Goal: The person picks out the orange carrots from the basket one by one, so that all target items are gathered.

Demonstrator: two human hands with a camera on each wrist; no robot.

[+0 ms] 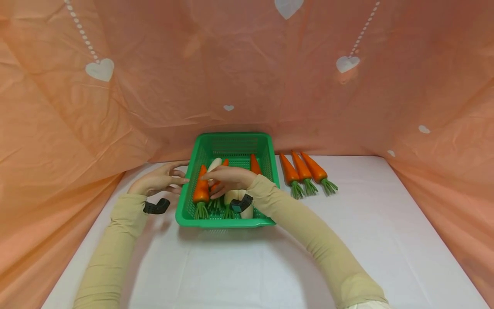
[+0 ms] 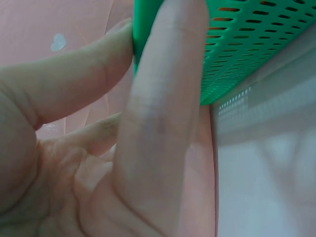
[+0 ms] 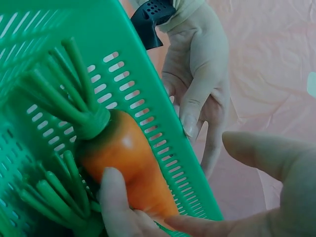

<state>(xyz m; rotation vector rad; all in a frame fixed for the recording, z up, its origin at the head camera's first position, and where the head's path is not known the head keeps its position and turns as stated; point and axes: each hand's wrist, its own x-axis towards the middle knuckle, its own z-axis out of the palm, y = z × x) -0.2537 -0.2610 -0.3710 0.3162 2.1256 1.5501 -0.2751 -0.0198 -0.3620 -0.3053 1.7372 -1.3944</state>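
Note:
A green slotted basket (image 1: 227, 222) stands on the table, holding several carrots and whitish vegetables, perhaps radishes. My left hand (image 1: 160, 179) is at its left side; in the left wrist view the thumb (image 2: 94, 74) touches the rim and a finger lies across the outer wall. My right hand (image 1: 228, 177) reaches into the basket over the vegetables. Under its fingers lies the leftmost carrot (image 3: 129, 163), tip away from me and green stems nearest. Fingertips touch that carrot, while another digit is stretched clear of it. The right hand partly covers the middle carrots.
To the right of the basket, three carrots (image 1: 303, 168) lie side by side on the white tabletop (image 1: 366, 231). Inside the basket, one more carrot (image 1: 254, 164) leans at the right. A pink cloth (image 1: 308, 94) with white hearts hangs behind and at both sides.

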